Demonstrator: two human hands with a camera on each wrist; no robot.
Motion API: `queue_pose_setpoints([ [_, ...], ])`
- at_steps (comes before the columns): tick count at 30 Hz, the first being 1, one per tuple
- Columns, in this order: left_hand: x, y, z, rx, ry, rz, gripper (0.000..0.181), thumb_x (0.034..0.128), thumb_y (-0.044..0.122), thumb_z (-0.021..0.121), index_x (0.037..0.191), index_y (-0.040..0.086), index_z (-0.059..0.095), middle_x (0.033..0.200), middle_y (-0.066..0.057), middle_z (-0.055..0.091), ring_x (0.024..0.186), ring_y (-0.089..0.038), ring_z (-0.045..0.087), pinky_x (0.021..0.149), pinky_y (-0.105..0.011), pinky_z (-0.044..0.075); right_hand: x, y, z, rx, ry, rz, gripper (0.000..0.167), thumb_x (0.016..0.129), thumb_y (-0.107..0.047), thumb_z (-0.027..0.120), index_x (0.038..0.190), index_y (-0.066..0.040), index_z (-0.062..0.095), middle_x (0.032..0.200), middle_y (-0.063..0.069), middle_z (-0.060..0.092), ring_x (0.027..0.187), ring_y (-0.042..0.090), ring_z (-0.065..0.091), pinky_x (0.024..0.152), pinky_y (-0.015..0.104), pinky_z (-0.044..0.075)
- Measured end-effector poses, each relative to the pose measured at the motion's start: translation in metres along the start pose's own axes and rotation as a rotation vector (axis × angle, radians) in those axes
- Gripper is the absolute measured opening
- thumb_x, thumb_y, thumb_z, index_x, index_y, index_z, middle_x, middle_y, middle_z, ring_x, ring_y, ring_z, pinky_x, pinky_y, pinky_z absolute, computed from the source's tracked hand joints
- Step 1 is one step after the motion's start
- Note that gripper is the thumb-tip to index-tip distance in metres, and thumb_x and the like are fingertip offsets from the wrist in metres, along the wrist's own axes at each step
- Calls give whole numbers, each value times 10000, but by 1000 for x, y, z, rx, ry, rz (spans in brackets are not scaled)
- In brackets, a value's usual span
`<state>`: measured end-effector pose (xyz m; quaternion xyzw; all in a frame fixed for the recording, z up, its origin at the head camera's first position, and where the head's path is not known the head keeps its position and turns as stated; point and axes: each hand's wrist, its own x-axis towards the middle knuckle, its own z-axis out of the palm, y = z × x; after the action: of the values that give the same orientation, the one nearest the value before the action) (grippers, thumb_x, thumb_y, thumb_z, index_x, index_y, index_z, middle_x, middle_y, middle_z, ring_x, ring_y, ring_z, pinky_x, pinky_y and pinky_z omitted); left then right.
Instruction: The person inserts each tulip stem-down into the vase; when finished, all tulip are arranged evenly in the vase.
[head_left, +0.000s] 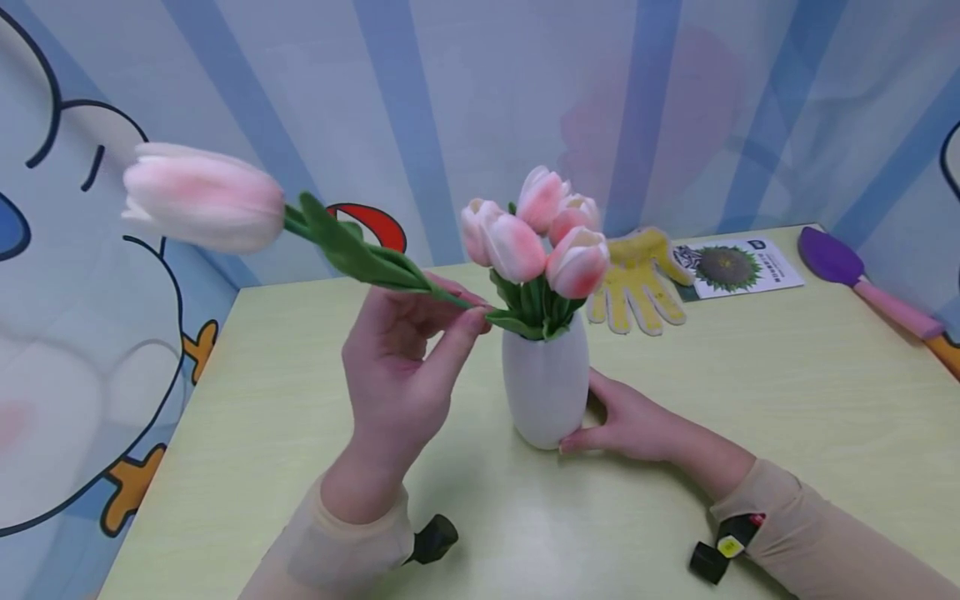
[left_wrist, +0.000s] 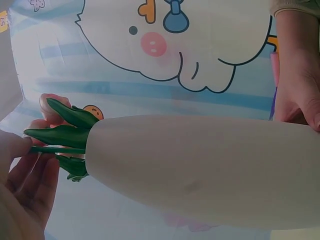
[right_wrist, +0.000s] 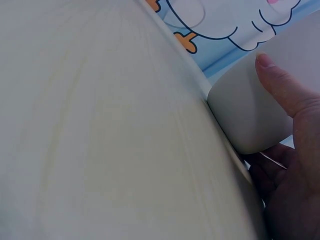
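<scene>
My left hand (head_left: 408, 358) pinches the green stem of a pink-and-white tulip (head_left: 206, 198) between thumb and fingers. The bloom leans far out to the left, while the stem's lower end reaches the mouth of a white vase (head_left: 546, 383). In the left wrist view the stem (left_wrist: 59, 149) meets the vase rim beside several green leaves (left_wrist: 60, 135); whether it goes inside cannot be made out. Several more tulips (head_left: 516, 248) stand upright in the vase. Low on the vase's right side, my right hand (head_left: 637, 421) grips it near the base, thumb in front.
Behind the vase lies a yellow glove (head_left: 637, 283), beside a card with a plant picture (head_left: 738, 267). At the table's right edge rests a spatula with a purple head (head_left: 831, 254) and pink handle. A cartoon-printed curtain (head_left: 495, 100) surrounds the pale table (head_left: 285, 392).
</scene>
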<state>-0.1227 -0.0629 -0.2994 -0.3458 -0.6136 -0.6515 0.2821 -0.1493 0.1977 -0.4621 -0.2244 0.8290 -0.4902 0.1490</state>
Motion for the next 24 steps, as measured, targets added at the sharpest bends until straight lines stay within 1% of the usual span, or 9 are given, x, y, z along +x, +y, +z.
queue_pose_setpoints([
  [3, 0, 0, 1, 2, 1, -11, 286, 885, -55, 758, 1068, -151, 559, 955, -178, 708, 827, -195, 741, 740, -330, 631, 0, 0, 0, -1, -1, -2, 956, 800, -389, 899, 1576, -243, 359, 1580, 30, 466, 1472, 308, 425, 1208, 600, 324],
  [12, -2, -1, 3, -6, -23, -36, 229, 859, -143, 712, 1048, -144, 583, 948, -226, 676, 805, -173, 722, 735, -315, 623, 0, -2, -1, 18, -1, -9, 963, 795, -367, 906, 1576, -235, 359, 1578, 31, 467, 1471, 307, 425, 1208, 590, 322],
  [15, -2, -2, 4, -11, -35, -29, 206, 873, -133, 707, 1041, -145, 588, 944, -240, 661, 786, -186, 716, 730, -334, 629, 0, -1, -1, 13, -3, -6, 964, 798, -372, 903, 1579, -239, 355, 1586, 32, 459, 1478, 310, 418, 1212, 596, 318],
  [19, -2, -3, 4, -29, -48, 1, 158, 916, -91, 689, 1025, -149, 592, 933, -253, 646, 774, -206, 710, 740, -370, 639, 0, -1, -1, 5, -7, 1, 964, 804, -386, 896, 1584, -247, 347, 1594, 32, 449, 1485, 315, 410, 1214, 611, 313],
  [22, -3, -4, 4, -32, -39, 12, 154, 931, -71, 682, 1025, -157, 596, 934, -261, 643, 795, -225, 704, 751, -377, 640, 0, -1, -1, -2, -8, 4, 962, 805, -393, 894, 1583, -250, 347, 1592, 31, 452, 1482, 314, 413, 1212, 615, 315],
  [24, -3, -5, 5, -22, -32, 6, 158, 928, -75, 680, 1036, -156, 598, 943, -261, 646, 813, -229, 701, 754, -379, 641, 0, -1, -1, -3, -7, 5, 959, 805, -394, 894, 1581, -253, 349, 1588, 28, 457, 1480, 312, 417, 1211, 614, 318],
])
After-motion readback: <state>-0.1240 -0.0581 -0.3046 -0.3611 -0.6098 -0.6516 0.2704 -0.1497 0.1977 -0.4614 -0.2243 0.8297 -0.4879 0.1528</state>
